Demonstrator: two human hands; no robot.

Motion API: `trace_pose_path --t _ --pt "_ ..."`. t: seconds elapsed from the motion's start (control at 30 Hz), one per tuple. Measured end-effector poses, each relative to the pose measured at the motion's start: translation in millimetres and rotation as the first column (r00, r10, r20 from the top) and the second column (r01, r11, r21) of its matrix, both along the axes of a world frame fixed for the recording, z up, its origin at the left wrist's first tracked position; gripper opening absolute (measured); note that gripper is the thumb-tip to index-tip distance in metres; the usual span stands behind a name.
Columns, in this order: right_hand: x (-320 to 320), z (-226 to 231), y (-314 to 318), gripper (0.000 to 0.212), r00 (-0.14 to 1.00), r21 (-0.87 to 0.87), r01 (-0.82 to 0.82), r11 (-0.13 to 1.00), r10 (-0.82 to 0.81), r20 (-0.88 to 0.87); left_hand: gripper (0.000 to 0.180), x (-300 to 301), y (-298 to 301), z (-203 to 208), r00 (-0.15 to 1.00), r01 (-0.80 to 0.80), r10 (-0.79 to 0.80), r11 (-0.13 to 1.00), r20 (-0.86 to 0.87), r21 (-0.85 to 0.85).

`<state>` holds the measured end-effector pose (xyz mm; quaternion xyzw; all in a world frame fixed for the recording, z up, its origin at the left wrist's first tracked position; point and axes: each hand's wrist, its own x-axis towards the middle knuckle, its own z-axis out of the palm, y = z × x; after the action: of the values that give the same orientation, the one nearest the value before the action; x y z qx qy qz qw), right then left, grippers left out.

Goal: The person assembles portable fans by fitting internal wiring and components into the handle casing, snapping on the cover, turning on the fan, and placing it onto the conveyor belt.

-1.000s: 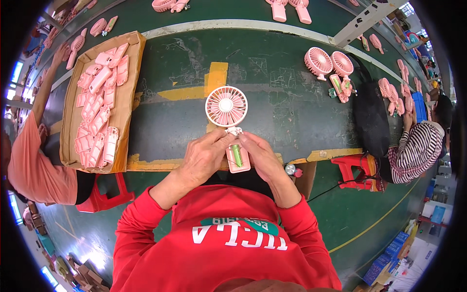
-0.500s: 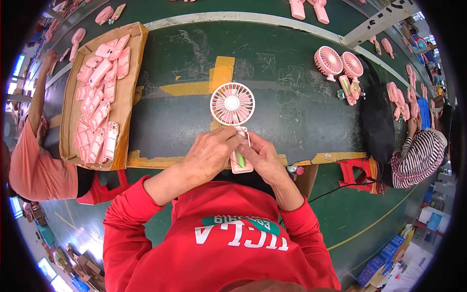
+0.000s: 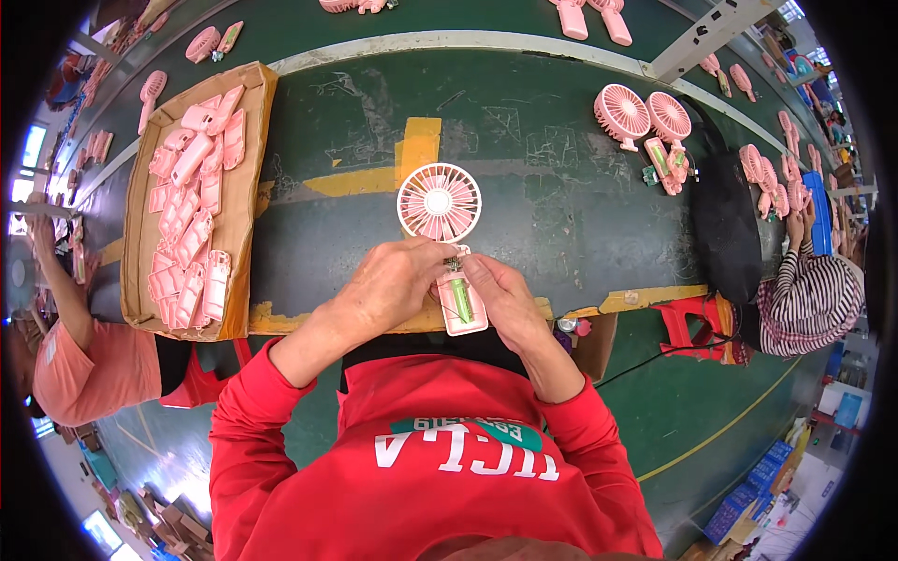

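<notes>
A pink and white handheld fan [image 3: 440, 201] lies at the table's near edge in front of me, its round grille pointing away. Its handle is open, showing a green battery cell [image 3: 461, 301] and thin wires inside the pink shell. My left hand [image 3: 398, 280] is closed at the top of the handle, with fingertips pinched near the neck. From the other side my right hand [image 3: 510, 301] grips the handle's edge, its thumb near the top of the cell. The fingers partly hide the small parts at the neck.
A cardboard tray [image 3: 245, 201] of pink shell pieces [image 3: 194, 201] stands at left. Two fan heads [image 3: 645, 114] with open handles lie at right, near a black cloth-like item [image 3: 730, 229]. Co-workers sit on both sides. A metal post [image 3: 702, 47] rises at the far right.
My right thumb has shifted up and off the cell, so more of the handle's inside shows. The co-worker at left has moved an arm. The whole view has shifted slightly.
</notes>
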<state>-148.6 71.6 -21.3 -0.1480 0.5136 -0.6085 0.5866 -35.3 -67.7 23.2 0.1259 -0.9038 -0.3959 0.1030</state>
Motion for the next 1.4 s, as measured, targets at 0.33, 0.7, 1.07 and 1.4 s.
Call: trace_pose_path --t 0.33,0.7,1.07,1.4 --pt "-1.1 -5.1 2.2 0.035 0.998 -0.016 -0.027 0.999 0.026 -0.062 0.014 3.0 9.5 -3.4 0.99 -0.056 0.055 0.998 -0.133 0.001" --pt "-1.7 0.4 3.0 0.027 0.994 -0.037 -0.105 0.994 0.103 -0.046 0.013 -4.4 6.9 3.2 0.999 -0.012 0.008 0.993 -0.042 -0.114" --pt "4.0 -3.3 3.8 0.03 0.999 -0.067 -0.042 0.997 0.039 -0.035 0.007 -13.1 9.0 4.9 0.996 0.073 -0.081 0.966 -0.025 -0.248" --pt "5.3 1.5 1.8 0.031 0.999 -0.072 -0.003 0.997 0.0 -0.036 0.01 -17.7 6.2 -1.0 0.99 0.14 -0.137 0.946 0.031 -0.292"
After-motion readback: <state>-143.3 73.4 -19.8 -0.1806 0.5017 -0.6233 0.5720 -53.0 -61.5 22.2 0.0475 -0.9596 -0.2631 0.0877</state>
